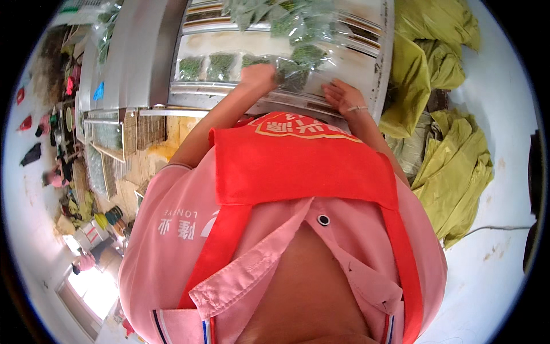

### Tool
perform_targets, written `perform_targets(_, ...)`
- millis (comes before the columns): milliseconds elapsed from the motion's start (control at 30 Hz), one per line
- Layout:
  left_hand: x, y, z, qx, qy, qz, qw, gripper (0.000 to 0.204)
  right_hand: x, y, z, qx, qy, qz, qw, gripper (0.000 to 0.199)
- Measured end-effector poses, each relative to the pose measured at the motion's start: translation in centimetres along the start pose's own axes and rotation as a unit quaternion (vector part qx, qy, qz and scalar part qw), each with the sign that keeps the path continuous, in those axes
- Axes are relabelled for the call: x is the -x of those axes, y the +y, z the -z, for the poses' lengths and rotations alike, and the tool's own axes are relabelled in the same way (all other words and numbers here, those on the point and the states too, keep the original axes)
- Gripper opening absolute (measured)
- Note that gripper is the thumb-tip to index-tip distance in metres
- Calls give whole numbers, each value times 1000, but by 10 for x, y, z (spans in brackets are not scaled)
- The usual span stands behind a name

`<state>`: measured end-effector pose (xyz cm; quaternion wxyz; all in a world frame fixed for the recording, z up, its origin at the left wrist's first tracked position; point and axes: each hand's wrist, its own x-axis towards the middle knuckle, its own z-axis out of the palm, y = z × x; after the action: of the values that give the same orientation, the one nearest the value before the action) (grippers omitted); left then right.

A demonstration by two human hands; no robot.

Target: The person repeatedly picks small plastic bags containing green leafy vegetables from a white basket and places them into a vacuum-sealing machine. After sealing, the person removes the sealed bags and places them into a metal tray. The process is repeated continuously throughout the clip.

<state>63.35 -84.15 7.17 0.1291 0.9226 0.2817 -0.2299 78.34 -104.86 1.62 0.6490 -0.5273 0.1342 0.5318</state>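
Olive-yellow sheeting (452, 178) lies heaped right of the counter (362, 60). Clear bags of green pieces (220, 67) lie on the counter. Toward its near edge, the left hand (258, 78) is against one, whether fingers clamp it I cannot tell; the right hand (345, 98), fingers apart, is at the counter's near right.
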Motion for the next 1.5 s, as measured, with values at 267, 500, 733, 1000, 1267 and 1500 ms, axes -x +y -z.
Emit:
perform_targets(267, -5, -2, -5, -18, -7, -5, 1000, 21, 1, -42, -31, 79, 14, 197, 977, 21)
perform_targets(500, 2, 37, 20, 172, 32, 16, 985, 43, 43, -55, -2, 522, 87, 527, 665, 13)
perform_targets(733, -11, 83, -25, 637, -107, 128, 753, 34, 53, -12, 27, 506, -32, 548, 665, 11)
perform_targets(1000, -9, 82, -25, 682, -180, 92, 703, 23, 54, -33, 47, 102, 18, 6, 995, 15)
perform_targets(1267, -25, 64, -11, 531, -154, -47, 832, 21, 16, -63, 64, 336, -177, 74, 922, 14)
perform_targets(1500, -38, 92, -14, 75, 117, -78, 987, 22, -4, -56, 50, 660, 51, 388, 641, 16)
